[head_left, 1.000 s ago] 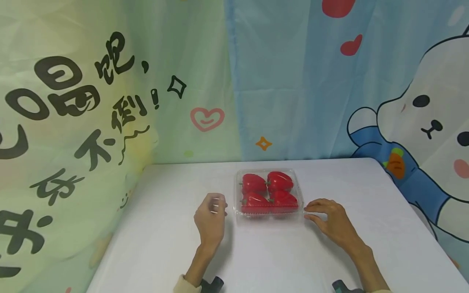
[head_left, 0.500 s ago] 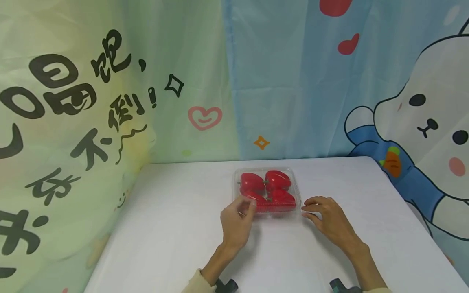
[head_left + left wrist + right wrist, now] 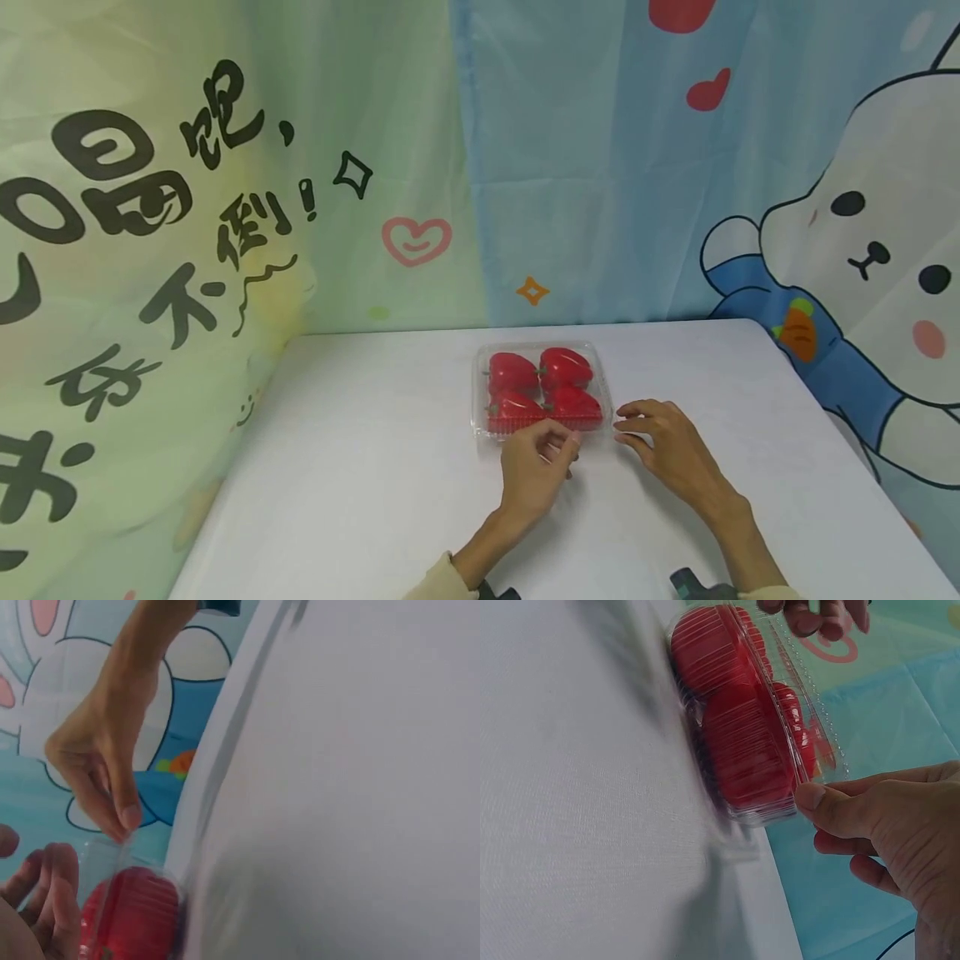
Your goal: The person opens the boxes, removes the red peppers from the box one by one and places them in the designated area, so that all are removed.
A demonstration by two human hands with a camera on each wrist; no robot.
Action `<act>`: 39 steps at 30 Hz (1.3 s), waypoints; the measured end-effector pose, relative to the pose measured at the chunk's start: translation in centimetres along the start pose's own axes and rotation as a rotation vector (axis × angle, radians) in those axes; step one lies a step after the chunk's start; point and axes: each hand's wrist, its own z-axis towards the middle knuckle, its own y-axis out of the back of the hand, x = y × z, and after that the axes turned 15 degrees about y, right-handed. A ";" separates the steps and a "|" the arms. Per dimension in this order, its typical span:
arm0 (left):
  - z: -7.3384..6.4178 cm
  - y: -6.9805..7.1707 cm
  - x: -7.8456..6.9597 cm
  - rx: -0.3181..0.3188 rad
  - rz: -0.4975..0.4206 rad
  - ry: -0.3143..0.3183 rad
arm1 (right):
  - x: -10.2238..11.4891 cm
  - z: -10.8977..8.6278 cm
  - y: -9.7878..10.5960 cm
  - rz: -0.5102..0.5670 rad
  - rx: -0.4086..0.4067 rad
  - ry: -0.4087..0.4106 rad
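A clear plastic clamshell box (image 3: 478,383) holding several glossy red peppers (image 3: 566,367) with green stems sits toward the back of the table, its lid down. My right hand (image 3: 670,443) pinches the rim at the box's front right corner between thumb and forefinger, as the right wrist view shows. Just in front of the box, my left hand (image 3: 532,471) hovers with fingers loosely bent, its fingertips overlapping the front edge in the head view. Nothing shows between the left fingers (image 3: 64,900) in the left wrist view.
A white table (image 3: 360,467) bears the box. Behind it hangs a printed cloth backdrop (image 3: 555,167) with lettering, hearts and a cartoon bear. Dark wrist devices (image 3: 697,586) show at both sleeves.
My left hand has moved from the left side of the box rightward, across to the middle of its front edge. The right hand stays at the front right corner.
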 end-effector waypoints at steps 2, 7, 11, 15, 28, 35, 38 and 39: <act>0.0 -0.4 0.4 0.001 -0.010 0.023 | 0.0 0.0 -0.1 0.002 -0.001 0.006; -0.2 -1.5 1.5 0.069 -0.048 0.095 | 0.0 0.0 -0.3 0.003 -0.004 0.015; -0.2 -2.7 2.4 0.162 -0.130 0.198 | 0.0 0.1 -0.2 -0.002 0.007 -0.001; 0.0 -4.0 3.0 0.214 -0.210 0.296 | -0.1 0.0 -0.2 -0.002 0.012 -0.007; 1.1 -7.2 4.1 0.107 -0.473 0.418 | -0.2 -0.2 -0.2 -0.021 -0.013 0.026; 1.4 -7.9 3.7 0.026 -0.539 0.401 | 0.1 -0.1 0.1 -0.033 -0.024 0.038; 1.6 -8.1 3.8 0.012 -0.565 0.392 | 0.1 -0.1 0.2 -0.031 -0.023 0.032; 1.6 -8.2 3.8 0.004 -0.567 0.379 | 0.1 -0.1 0.2 -0.030 -0.023 0.032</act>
